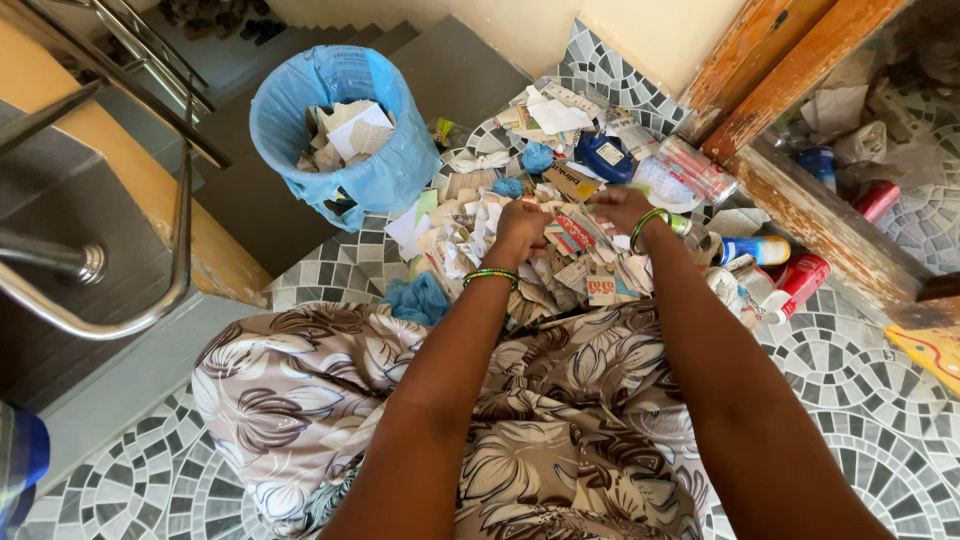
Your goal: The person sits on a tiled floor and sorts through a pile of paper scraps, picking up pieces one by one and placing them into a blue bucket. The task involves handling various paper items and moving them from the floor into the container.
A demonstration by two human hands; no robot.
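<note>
My left hand (520, 228) and my right hand (620, 208) are both closed over a heap of torn paper and flattened small cartons (560, 250) on the mosaic floor. Between them they pinch a red-and-white piece of card (570, 228). Each wrist wears green bangles. What the fingers grip underneath is partly hidden. To the upper left stands a round bin lined with a blue bag (340, 130), holding crumpled paper scraps.
Grey stairs and a metal handrail (130, 240) drop away at the left. A wooden door frame (790, 160) runs along the right. Red and white tubes and bottles (780, 280) lie by the heap. A blue cloth (415, 298) lies near my patterned skirt.
</note>
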